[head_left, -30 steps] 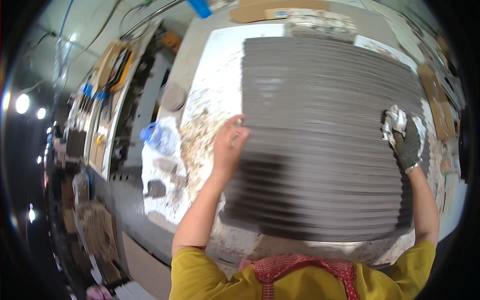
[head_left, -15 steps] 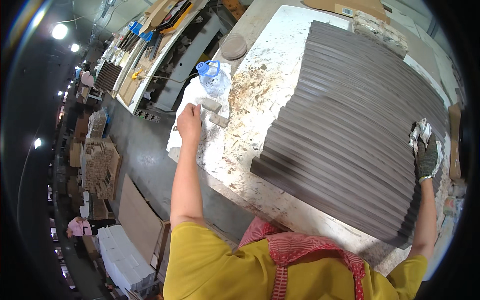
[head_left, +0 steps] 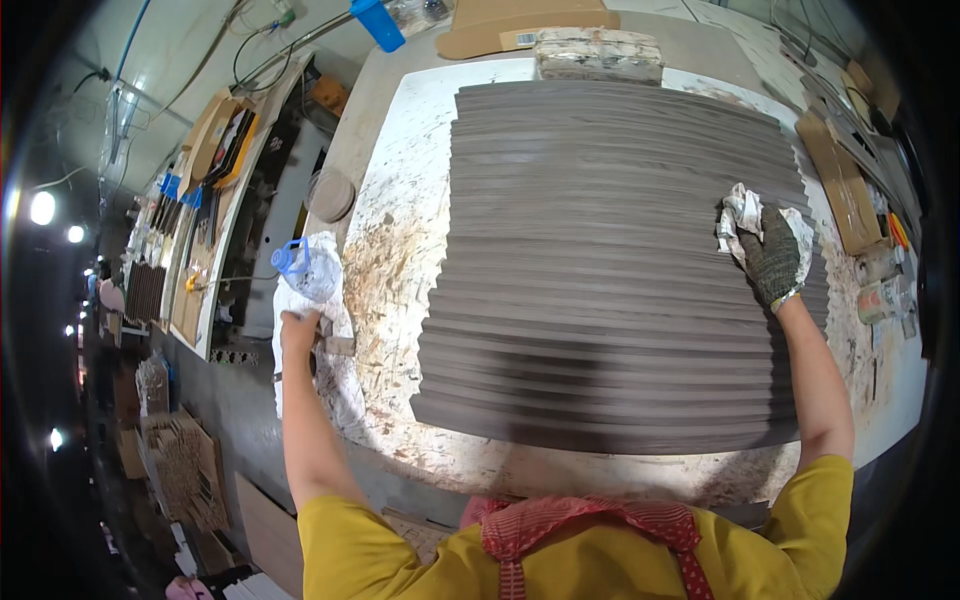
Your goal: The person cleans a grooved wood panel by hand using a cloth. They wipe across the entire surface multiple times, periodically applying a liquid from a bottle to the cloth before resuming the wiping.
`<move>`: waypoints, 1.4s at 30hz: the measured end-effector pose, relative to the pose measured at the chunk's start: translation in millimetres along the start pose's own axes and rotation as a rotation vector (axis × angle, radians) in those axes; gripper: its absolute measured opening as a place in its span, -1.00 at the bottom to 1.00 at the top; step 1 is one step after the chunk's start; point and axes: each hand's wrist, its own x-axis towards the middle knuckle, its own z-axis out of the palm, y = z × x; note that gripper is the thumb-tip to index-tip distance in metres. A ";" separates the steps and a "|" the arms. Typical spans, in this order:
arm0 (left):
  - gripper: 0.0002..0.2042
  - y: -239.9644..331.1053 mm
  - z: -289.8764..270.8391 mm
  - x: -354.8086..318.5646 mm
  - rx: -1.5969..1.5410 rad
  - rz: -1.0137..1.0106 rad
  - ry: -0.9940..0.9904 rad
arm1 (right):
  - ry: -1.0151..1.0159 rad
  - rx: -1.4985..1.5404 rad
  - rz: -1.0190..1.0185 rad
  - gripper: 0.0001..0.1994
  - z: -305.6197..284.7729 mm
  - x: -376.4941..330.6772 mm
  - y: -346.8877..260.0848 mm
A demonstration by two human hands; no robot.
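A wide stack of grey-brown, wood-grained strips (head_left: 610,250) with stepped edges covers most of the white board. My right hand (head_left: 775,265), in a dark knitted glove, rests near the right end of the strips, closed on a crumpled, stained white rag (head_left: 741,215). At the table's left edge my bare left hand (head_left: 298,335) is over a white cloth (head_left: 345,395), its fingers curled together beside a small grey block (head_left: 338,346). What they pinch, if anything, is hidden. Just beyond that hand lies a clear plastic jug (head_left: 318,275) with a blue cap and handle.
The white board (head_left: 395,150) is smeared with brown stains. A stained block (head_left: 600,55) and cardboard (head_left: 520,22) sit at the far edge. A round disc (head_left: 331,196) lies beyond the jug. Jars (head_left: 880,300) and a cardboard strip (head_left: 840,180) line the right side.
The whole view has turned, so the table sits squarer in front of me. My left hand has come in against the small blocks. The right hand and rag sit slightly farther in on the strips.
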 end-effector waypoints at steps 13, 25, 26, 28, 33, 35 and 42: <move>-0.60 307.7 -2.4 -76.8 -0.254 0.984 0.124 | 0.048 -0.081 -0.045 -0.53 22.6 -10.2 38.3; -0.64 393.5 68.2 -29.7 0.107 1.150 0.125 | 0.104 -0.010 -0.052 -0.59 23.5 -9.7 33.4; -0.65 394.4 67.9 -28.7 0.103 1.164 0.127 | 0.104 -0.008 -0.052 -0.59 21.9 -9.0 30.3; -0.67 394.3 66.8 -26.6 0.101 1.178 0.128 | 0.067 0.008 -0.030 -0.62 18.1 -6.5 23.3; -0.62 384.8 54.0 -14.4 0.251 1.144 0.190 | 0.100 0.005 -0.086 -0.63 20.2 -6.1 28.1; -0.61 390.2 59.7 -18.6 0.130 1.184 0.171 | 0.109 -0.021 -0.104 -0.63 18.9 -7.0 25.7; -0.66 407.3 57.8 -28.2 0.518 1.211 0.276 | 0.095 -0.014 -0.080 -0.59 18.6 -6.8 27.7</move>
